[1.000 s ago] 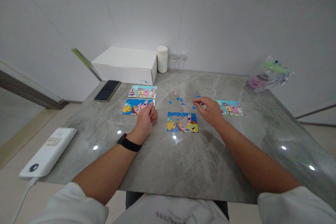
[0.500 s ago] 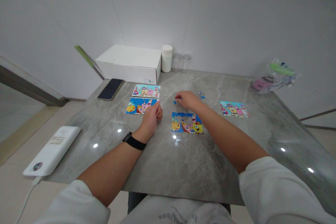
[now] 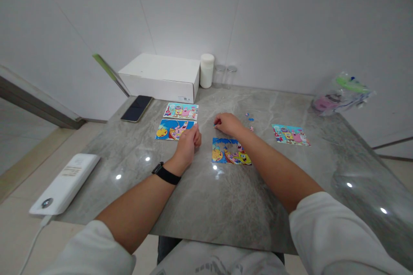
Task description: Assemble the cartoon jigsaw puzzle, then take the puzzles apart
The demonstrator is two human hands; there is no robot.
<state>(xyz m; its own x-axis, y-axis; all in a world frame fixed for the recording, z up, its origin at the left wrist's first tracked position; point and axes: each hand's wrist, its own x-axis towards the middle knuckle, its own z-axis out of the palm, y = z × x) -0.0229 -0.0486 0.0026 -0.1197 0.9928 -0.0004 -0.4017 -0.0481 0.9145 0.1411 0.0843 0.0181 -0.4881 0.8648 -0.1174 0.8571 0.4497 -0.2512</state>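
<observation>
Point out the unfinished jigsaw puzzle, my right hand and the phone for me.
Unfinished jigsaw puzzle (image 3: 230, 158): head view, on its lower middle, just below the gap.
Right hand (image 3: 228, 124): head view, on the back of the hand.
Phone (image 3: 137, 108): head view, mid-screen.

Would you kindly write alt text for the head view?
A person's right hand is beyond a partly assembled cartoon puzzle on a gray table, near loose pieces. The left hand is by two picture cards, with a white box behind them.
</observation>
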